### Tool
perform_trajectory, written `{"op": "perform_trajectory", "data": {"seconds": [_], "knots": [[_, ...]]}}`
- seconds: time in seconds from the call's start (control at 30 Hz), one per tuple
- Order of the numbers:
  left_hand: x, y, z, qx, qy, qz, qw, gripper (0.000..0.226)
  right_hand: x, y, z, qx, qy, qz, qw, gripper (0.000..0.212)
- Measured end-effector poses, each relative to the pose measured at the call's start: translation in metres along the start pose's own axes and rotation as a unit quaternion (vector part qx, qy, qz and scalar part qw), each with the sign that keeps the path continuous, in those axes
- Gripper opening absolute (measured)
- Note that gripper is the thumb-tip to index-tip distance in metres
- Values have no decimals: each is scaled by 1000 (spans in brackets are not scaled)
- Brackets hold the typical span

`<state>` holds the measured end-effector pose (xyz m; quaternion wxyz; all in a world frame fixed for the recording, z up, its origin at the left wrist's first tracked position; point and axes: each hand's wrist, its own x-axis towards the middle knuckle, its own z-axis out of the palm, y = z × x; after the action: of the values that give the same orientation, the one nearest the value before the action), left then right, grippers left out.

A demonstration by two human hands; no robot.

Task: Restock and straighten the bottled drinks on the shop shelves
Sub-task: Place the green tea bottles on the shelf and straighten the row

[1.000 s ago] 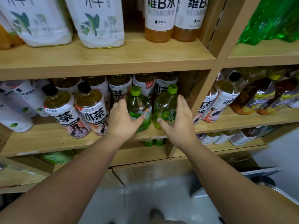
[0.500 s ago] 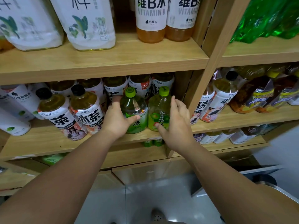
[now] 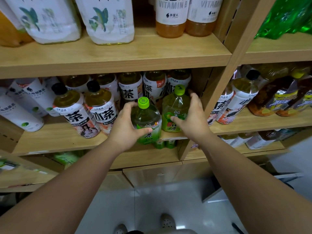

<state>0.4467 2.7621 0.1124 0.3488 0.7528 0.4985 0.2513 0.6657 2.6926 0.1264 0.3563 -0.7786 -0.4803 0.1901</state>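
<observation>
The left hand [image 3: 125, 130] grasps 1 green-capped tea bottle [image 3: 146, 120] at the near edge of the middle shelf [image 3: 50, 141]. Just right, the right hand [image 3: 194, 122] grasps a 2nd green bottle [image 3: 173, 108], set slightly farther in. White-labelled bottles [image 3: 152, 86] stand behind.

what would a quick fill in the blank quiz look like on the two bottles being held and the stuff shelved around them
1. The left hand grips the near tea bottle, whose cap is ____.
2. The right hand holds the far tea bottle, which stands to the ____ of the near one.
3. The iced tea bottles left of the left hand have ____ caps.
4. The orange drinks on the upper shelf read VITAMIN ____.

Missing words: green; right; black; B
</observation>
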Motion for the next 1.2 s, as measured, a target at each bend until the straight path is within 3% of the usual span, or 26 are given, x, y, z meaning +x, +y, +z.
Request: {"op": "perform_trajectory", "data": {"seconds": [0.1, 0.2, 0.47, 0.93, 1.2], "knots": [[-10, -1, -1, 14, 1, 2, 1000, 97, 4, -4, 1, -62, -3, -27, 998, 81], [-16, -6, -2, -1, 12, -7, 1000, 98, 7, -5, -2, -48, -4, -30, 998, 77], [-52, -21, -15, -40, 58, -51, 996, 106, 3, 3, -7, -56, -29, -90, 994, 92], [-160, -104, -51, -18, 108, -149, 983, 98, -70, -12, 26, -19, -82, -160, 984, 92], [-198, -191, -84, -25, 75, -166, 983, 92, -128, -27, 109, -37, -120, -98, 987, 95]]}}
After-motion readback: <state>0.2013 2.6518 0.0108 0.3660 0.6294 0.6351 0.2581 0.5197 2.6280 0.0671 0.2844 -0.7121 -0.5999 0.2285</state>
